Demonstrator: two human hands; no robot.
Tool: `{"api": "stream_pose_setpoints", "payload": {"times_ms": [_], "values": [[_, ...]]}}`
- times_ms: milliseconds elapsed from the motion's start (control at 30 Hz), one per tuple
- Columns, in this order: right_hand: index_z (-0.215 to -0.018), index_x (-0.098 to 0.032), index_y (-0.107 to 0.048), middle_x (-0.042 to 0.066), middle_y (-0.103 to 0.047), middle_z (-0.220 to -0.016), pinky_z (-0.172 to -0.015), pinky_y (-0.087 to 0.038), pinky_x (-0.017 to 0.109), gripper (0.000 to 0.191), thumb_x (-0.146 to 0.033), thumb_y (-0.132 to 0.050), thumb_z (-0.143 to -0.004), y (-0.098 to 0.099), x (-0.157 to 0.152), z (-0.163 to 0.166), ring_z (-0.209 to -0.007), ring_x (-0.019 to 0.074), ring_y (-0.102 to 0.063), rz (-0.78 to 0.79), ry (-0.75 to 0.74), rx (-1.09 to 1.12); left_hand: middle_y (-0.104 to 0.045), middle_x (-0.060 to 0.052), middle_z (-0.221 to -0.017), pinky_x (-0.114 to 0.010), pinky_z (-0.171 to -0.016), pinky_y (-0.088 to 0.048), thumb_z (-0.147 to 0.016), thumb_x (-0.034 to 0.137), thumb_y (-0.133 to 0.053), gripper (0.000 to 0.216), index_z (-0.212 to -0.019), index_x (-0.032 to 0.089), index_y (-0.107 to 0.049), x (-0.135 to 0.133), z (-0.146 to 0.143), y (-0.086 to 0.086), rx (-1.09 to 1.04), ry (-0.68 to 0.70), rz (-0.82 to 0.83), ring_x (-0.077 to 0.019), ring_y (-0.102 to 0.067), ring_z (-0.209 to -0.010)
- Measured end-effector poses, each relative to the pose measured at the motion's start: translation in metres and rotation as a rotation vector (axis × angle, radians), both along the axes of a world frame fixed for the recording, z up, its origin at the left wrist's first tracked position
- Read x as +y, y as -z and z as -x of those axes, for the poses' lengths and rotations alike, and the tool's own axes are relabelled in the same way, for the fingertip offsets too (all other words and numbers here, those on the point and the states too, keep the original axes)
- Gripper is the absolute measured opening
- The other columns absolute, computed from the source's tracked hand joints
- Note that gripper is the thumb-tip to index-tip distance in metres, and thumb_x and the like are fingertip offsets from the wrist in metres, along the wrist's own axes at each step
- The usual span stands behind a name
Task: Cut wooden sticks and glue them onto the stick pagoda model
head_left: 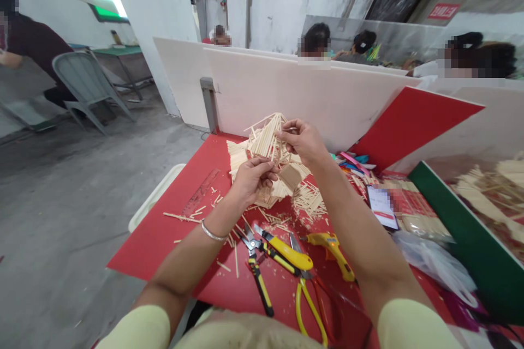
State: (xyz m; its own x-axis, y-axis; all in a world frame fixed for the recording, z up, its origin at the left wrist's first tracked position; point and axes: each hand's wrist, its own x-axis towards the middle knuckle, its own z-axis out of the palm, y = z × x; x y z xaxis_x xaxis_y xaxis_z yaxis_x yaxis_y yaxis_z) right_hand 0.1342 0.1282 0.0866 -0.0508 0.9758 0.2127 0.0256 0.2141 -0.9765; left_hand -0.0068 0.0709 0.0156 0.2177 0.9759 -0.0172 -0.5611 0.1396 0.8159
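A model built of thin wooden sticks (265, 140), with a sloped, roof-like stick panel at its top, stands at the far part of the red table. My left hand (257, 175) is at its near lower edge, thumb and fingers pinched together; what lies between them is too small to make out. On the panel's right side, near its top, my right hand (301, 140) has thumb and forefinger closed on a thin wooden stick. Loose cut sticks (310, 200) lie beside the model. Part of the model is hidden behind my hands.
Nearer me on the red table (164, 245) lie cutters (258, 275), a yellow utility knife (289, 251), yellow-handled pliers (305, 300) and a yellow glue gun (333, 251). A phone (382, 207) and a plastic bag (436, 262) are at right. White partition boards (286, 87) stand behind; several people sit beyond.
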Motion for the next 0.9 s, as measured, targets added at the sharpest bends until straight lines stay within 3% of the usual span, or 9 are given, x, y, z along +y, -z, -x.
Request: {"api": "stream_pose_setpoints", "payload": {"times_ms": [900], "values": [[-0.079,-0.020,-0.053,-0.008,-0.050,-0.055,-0.034,-0.028,0.020,0.038,-0.037,-0.081,-0.060,0.0032,0.0040,-0.0004,-0.036,0.0039,-0.040,-0.037,0.024,-0.041,-0.068,-0.004,-0.071,-0.017,-0.040,-0.042,-0.071,0.021,-0.072,0.017,-0.081,0.012,-0.061,0.0005,0.0000,-0.0042,0.005,-0.005,0.004,-0.0086,-0.061,-0.051]]}}
